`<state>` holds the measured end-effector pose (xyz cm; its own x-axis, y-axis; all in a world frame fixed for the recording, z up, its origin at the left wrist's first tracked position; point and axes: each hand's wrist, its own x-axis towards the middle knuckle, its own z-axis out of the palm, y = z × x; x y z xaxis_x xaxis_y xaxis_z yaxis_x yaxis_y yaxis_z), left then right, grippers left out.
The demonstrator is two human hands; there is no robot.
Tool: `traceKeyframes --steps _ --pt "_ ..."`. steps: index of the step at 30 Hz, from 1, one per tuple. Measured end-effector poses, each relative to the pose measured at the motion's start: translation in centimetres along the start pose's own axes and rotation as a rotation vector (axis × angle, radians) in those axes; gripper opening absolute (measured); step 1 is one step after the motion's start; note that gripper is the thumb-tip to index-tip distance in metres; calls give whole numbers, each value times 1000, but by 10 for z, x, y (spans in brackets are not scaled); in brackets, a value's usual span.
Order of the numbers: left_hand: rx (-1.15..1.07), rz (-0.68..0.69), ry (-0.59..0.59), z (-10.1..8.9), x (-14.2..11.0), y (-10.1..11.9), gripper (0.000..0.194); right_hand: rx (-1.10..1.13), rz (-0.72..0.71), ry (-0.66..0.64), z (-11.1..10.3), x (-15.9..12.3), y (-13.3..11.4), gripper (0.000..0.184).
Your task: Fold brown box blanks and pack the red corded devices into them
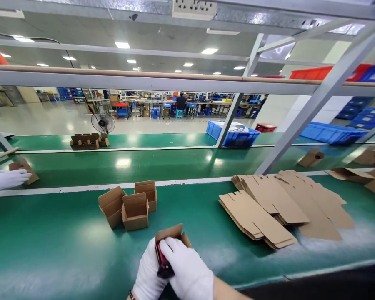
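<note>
Both my hands wear white gloves and meet at the bottom centre over the green table (65,250). My left hand (147,273) and my right hand (187,271) are closed around a small open cardboard box (171,232) with a red and black object (163,262) held against it. Three folded small boxes (129,206) stand just ahead to the left. A fanned stack of flat cardboard blanks (275,206) lies to the right.
Another person's white-gloved hand (8,179) rests on a cardboard piece at the far left. Grey frame struts (303,121) rise ahead. More small boxes (87,141) and blue bins (234,133) sit on the far belt. Loose cardboard lies at the right edge (350,174).
</note>
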<state>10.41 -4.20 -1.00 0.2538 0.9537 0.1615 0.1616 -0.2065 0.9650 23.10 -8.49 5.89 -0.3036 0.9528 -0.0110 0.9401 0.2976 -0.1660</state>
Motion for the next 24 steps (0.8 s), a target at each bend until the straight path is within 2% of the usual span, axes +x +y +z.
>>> traceKeyframes --steps 2,3,5,8,10,11,13,16,18,20,21,23,24 --pt "-10 -58 2 -1 -1 -8 24 -22 -65 129 29 -6 6 54" --pt "-18 -88 6 -1 -1 -10 23 -49 -81 151 40 -6 7 53" --pt "-32 -123 2 0 -2 -11 26 -76 -44 104 50 -2 4 50" --pt "-36 -91 -25 0 -1 -8 29 -22 100 -59 38 9 -7 60" --pt "-10 -41 -43 -3 1 -6 28 24 114 -120 24 11 -9 73" --pt "9 -20 -48 -5 2 -6 27 42 87 -101 20 8 -7 74" --pt "45 9 -57 -9 5 -5 28 69 -8 22 21 -4 2 67" --pt "109 37 -63 -12 9 -3 38 76 -116 322 42 -28 21 57" --pt "159 15 -53 -13 11 1 46 112 -113 525 60 -40 29 37" --pt "196 -71 -35 -13 8 3 49 215 -15 657 75 -46 30 13" --pt "212 -121 -26 -14 5 3 51 292 70 672 80 -47 29 13" --pt "263 -197 24 -17 -7 0 54 482 296 593 87 -45 23 12" --pt "303 -219 70 -19 -15 -4 54 598 396 510 89 -42 20 20"
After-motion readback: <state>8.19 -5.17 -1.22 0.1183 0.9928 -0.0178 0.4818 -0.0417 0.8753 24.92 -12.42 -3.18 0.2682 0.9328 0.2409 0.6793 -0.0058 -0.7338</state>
